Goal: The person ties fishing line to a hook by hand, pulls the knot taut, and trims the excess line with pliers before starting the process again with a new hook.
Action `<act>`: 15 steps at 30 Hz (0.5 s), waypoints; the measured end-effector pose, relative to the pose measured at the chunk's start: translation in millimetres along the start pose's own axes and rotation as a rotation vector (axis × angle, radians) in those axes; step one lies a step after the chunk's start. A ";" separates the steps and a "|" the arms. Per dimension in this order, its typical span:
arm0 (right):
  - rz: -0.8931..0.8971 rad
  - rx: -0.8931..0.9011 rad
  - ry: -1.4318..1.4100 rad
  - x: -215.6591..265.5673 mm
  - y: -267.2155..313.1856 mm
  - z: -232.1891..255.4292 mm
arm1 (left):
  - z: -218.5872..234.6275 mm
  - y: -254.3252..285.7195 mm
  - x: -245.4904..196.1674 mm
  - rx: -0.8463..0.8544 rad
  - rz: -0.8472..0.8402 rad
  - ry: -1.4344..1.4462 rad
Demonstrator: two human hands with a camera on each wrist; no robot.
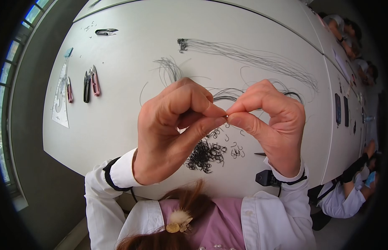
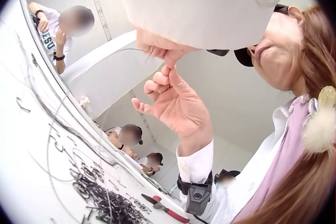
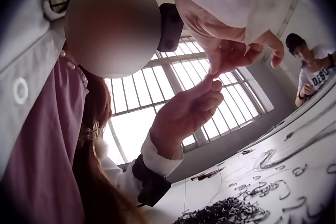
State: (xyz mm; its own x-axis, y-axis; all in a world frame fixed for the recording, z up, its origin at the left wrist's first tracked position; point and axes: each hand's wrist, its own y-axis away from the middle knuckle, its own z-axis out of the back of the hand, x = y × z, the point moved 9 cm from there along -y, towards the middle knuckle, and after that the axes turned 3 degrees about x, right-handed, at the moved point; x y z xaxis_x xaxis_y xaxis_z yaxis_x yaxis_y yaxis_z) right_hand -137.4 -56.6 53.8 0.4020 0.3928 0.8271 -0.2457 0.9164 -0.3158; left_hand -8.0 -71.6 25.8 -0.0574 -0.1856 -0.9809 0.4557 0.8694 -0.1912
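In front of the chest, my left hand (image 1: 169, 125) and right hand (image 1: 277, 121) meet fingertip to fingertip, raised over the table. Each pinches with thumb and index finger at a tiny glinting spot. A thin fishing line (image 2: 128, 50) arcs away from the left hand in the left wrist view. The fingertips hide most of what they hold, and I cannot tell whether a hook is in there. Below the hands lies a pile of black fish hooks (image 1: 202, 156), with several loose hooks (image 1: 236, 150) to its right. Behind the hands spread dark strands of line (image 1: 227, 93).
A long bundle of lines with hooks (image 1: 248, 56) stretches across the far table. To the left lie black snips (image 1: 86, 87), pink-handled snips (image 1: 95, 81), a clear set square (image 1: 61, 96) and another snips (image 1: 106, 31). Red-handled cutters (image 2: 168, 211) lie beside the pile. Other people sit farther right.
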 end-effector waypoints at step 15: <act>-0.014 -0.010 0.028 2.6 -1.2 2.1 | -0.5 -0.4 -19.1 -0.027 -0.193 -0.171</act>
State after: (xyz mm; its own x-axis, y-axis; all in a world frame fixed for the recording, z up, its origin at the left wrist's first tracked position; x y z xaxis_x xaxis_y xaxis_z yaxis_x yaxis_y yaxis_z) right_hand -138.0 -56.8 57.3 0.4301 0.3816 0.8182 -0.2314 0.9226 -0.3087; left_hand -7.6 -68.1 44.6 0.0111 -0.4224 -0.9063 0.4268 0.8217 -0.3778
